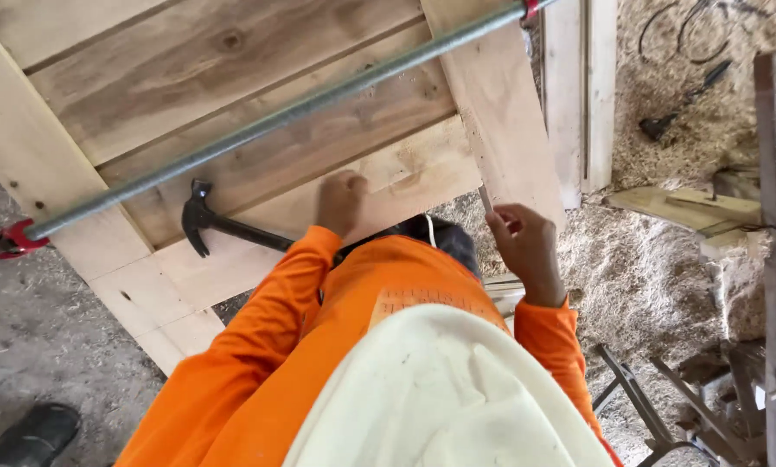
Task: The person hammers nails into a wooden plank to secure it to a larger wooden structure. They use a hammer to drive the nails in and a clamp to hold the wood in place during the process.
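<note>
A wooden panel (pixel 232 95) of several planks lies in front of me, held across by a long grey pipe clamp (pixel 301 108) with red ends. My left hand (pixel 341 204) rests on the panel's lower cross board (pixel 405 177), holding nothing. Just left of it, a black claw hammer (pixel 204 223) lies on the same board, its handle running under my orange sleeve. My right hand (pixel 528 249) hovers off the panel's right corner, fingers pinched on a thin nail-like piece (pixel 485 200); it is too small to name surely.
Sawdust covers the floor (pixel 647 285) to the right, with wood offcuts (pixel 690 207) and a cable (pixel 682 108) on it. A metal frame (pixel 664 415) stands at the bottom right. A black shoe (pixel 29 432) sits on grey ground at the bottom left.
</note>
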